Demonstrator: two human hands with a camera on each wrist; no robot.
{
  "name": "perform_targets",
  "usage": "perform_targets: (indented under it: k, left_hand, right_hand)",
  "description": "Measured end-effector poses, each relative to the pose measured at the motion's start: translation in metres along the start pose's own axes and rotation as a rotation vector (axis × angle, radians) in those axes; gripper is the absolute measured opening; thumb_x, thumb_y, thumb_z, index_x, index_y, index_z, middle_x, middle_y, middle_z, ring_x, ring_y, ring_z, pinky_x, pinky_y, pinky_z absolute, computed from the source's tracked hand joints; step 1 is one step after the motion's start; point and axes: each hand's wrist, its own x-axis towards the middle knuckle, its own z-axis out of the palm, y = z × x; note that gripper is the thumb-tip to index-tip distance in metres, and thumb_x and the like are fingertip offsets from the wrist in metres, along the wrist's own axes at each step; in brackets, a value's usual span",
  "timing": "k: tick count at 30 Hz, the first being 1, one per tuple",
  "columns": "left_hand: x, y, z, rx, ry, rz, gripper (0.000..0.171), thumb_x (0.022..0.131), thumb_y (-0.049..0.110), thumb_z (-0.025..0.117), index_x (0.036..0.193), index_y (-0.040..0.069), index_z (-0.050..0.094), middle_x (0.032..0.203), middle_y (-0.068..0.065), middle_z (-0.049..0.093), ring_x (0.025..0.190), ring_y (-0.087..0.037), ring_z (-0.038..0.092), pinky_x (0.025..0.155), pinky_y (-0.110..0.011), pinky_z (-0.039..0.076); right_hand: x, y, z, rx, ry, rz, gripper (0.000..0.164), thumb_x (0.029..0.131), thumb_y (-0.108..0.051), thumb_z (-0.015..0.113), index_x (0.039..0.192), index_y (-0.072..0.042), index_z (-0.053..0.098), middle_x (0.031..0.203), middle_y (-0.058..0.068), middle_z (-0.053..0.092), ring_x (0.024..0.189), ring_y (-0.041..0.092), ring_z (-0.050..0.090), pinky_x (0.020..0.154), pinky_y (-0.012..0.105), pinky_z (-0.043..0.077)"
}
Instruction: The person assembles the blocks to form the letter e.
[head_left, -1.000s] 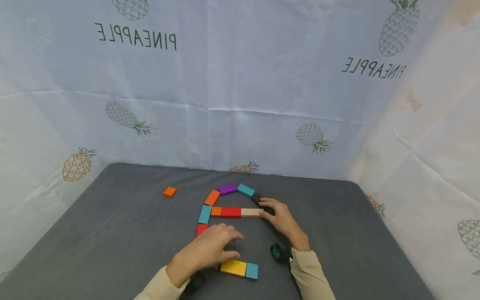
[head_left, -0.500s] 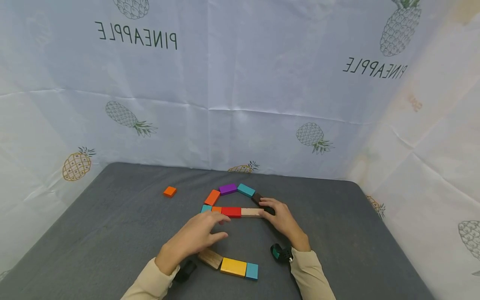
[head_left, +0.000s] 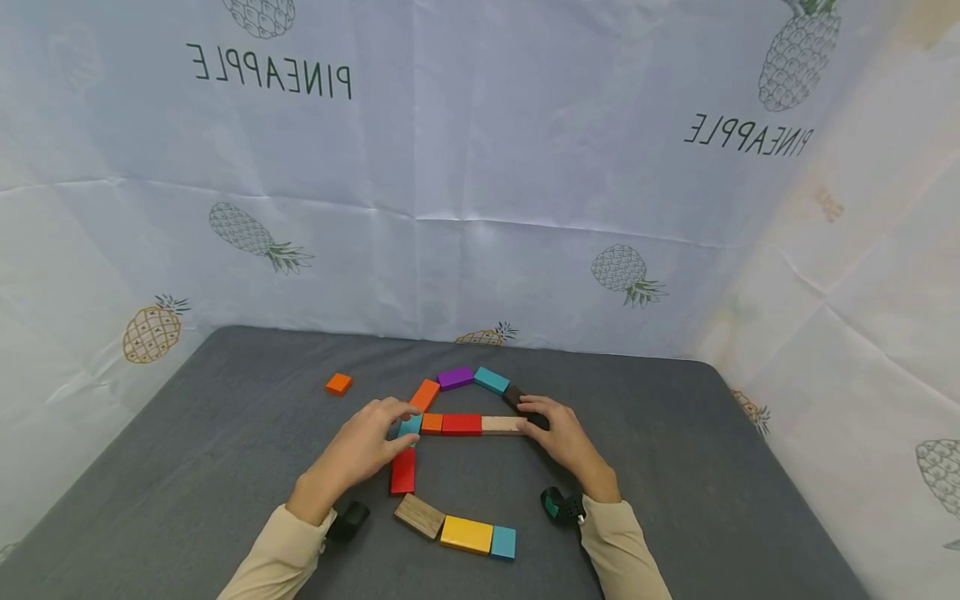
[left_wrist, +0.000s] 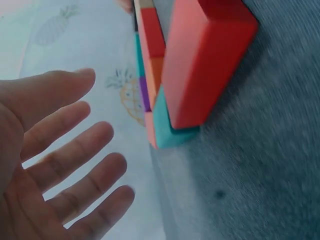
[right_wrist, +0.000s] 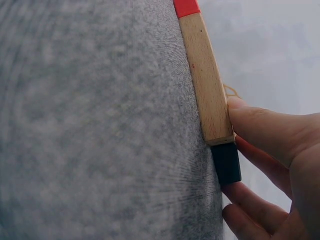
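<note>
My left hand (head_left: 362, 446) hovers over the teal block (head_left: 409, 426) at the left of an outline of coloured wooden blocks. In the left wrist view, its spread fingers (left_wrist: 95, 175) hold nothing, apart from the red block (left_wrist: 200, 70) and the teal block. At the outline's right side, my right hand (head_left: 566, 437) grips a black block (right_wrist: 226, 162). Its thumb lies by the end of the pale wood block (right_wrist: 207, 80), its fingers on the black block's far side. The pale block adjoins a red block (head_left: 461, 425) and an orange one (head_left: 432, 424).
Orange (head_left: 424, 396), purple (head_left: 455, 379), teal (head_left: 492, 381) and dark brown (head_left: 513, 396) blocks arch behind. Nearer lie a brown wood block (head_left: 420, 516), a yellow block (head_left: 467, 534) and a teal block (head_left: 503, 543). A lone orange block (head_left: 339, 384) sits farther left on the grey table (head_left: 225, 467).
My left hand has moved left and away from me, from near the yellow block to the teal block, uncovering the brown wood and red blocks. The right hand has stayed still.
</note>
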Motion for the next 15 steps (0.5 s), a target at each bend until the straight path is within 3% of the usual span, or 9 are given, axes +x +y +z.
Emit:
perform_targets:
  k: [10,15]
  left_hand:
    - [-0.002,-0.025,-0.003,0.111,0.106,-0.055,0.033,0.090,0.018,0.073,0.122,0.009,0.069,0.119,-0.012,0.065,0.111,-0.032,0.059,0.091,-0.053,0.053]
    - [-0.001,-0.038,-0.004,0.137,0.162,-0.042,0.033,0.088,0.014,0.075,0.120,0.007,0.070,0.116,-0.015,0.065,0.109,-0.036,0.060,0.088,-0.056,0.052]
  right_hand:
    - [0.000,-0.001,0.001,0.002,0.001,0.008,0.034,0.093,-0.018,0.069,0.123,-0.003,0.069,0.137,0.014,0.061,0.133,0.037,0.052,0.110,0.057,0.039]
    - [-0.001,-0.001,0.001,0.000,0.002,0.016,0.034,0.093,-0.018,0.069,0.123,-0.003,0.069,0.137,0.014,0.061,0.133,0.037,0.051,0.111,0.057,0.039]
